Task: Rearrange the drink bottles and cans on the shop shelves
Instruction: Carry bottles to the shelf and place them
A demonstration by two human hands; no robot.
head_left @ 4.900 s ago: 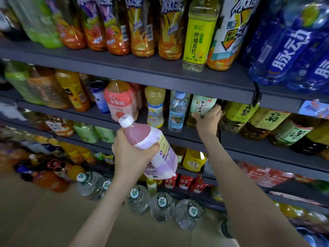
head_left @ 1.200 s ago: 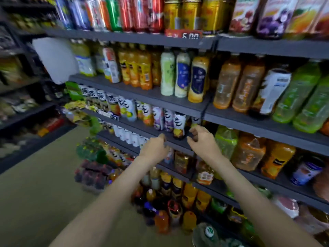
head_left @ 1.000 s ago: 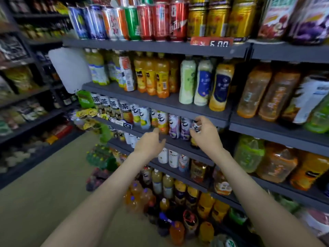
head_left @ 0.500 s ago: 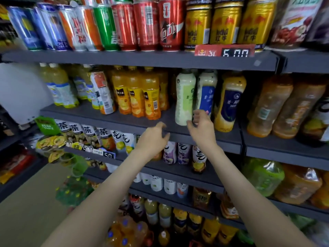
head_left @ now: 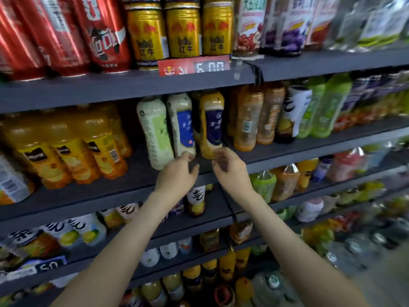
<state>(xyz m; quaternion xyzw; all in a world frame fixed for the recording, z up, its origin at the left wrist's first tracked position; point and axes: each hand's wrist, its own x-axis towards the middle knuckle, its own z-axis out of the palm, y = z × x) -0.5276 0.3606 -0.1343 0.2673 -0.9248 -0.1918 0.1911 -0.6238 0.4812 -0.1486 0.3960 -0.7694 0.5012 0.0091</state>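
Three tall bottles stand side by side on a dark grey shelf [head_left: 124,189]: a pale green one [head_left: 155,131], a cream one with a blue label [head_left: 182,125] and a yellow one with a dark blue label [head_left: 211,125]. My left hand [head_left: 177,173] is raised just below the cream bottle, its fingertips at the bottle's base and its fingers loosely bent. My right hand [head_left: 230,168] hovers at the base of the yellow bottle, blurred, with bent fingers. Neither hand holds anything.
Red cans [head_left: 104,34] and gold cans [head_left: 183,29] fill the shelf above, over a red price tag [head_left: 194,67]. Orange juice bottles [head_left: 66,147] stand to the left, amber and green bottles [head_left: 327,109] to the right. Lower shelves carry more drinks.
Both hands have risen from the lower shelf edge to the bases of the cream and yellow bottles. The view has moved closer to the shelf and shifted right.
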